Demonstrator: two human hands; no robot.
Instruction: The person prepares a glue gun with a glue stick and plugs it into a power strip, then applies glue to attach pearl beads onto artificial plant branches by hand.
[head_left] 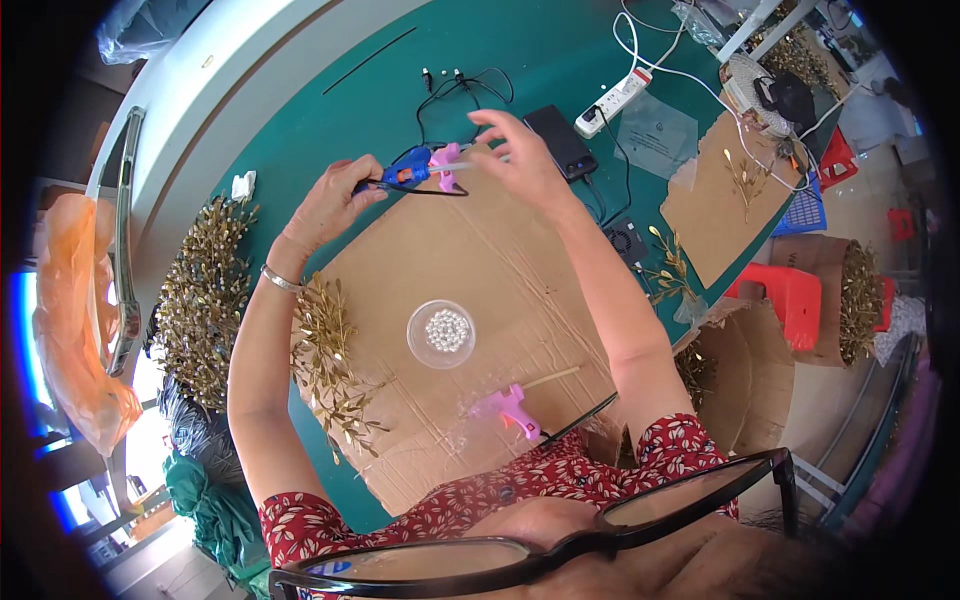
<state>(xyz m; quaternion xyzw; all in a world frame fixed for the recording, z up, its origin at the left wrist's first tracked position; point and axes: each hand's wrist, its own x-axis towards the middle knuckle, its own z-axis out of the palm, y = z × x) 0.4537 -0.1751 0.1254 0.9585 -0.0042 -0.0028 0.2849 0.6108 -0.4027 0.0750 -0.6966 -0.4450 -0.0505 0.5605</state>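
My left hand (345, 195) is closed around a glue gun with a blue body (410, 168) and a pink part (446, 166), held over the far edge of the cardboard sheet. A pale, translucent glue stick (484, 165) juts from its right end. My right hand (520, 165) is at that stick, its thumb and fingers around it; the exact contact is partly hidden. Nearer me, a clear round dish of white pearl beads (446, 331) stands on the cardboard (400, 250). A second glue gun, pink (508, 408), lies at the near edge with a stick protruding from it.
Gold leafy sprigs (325, 350) lie on the cardboard's left side, beside a large heap of them (205, 300). Across the green table (330, 120) are a black phone-like device (560, 143), a white power strip (613, 102) and loose cables. A red stool (785, 300) stands right.
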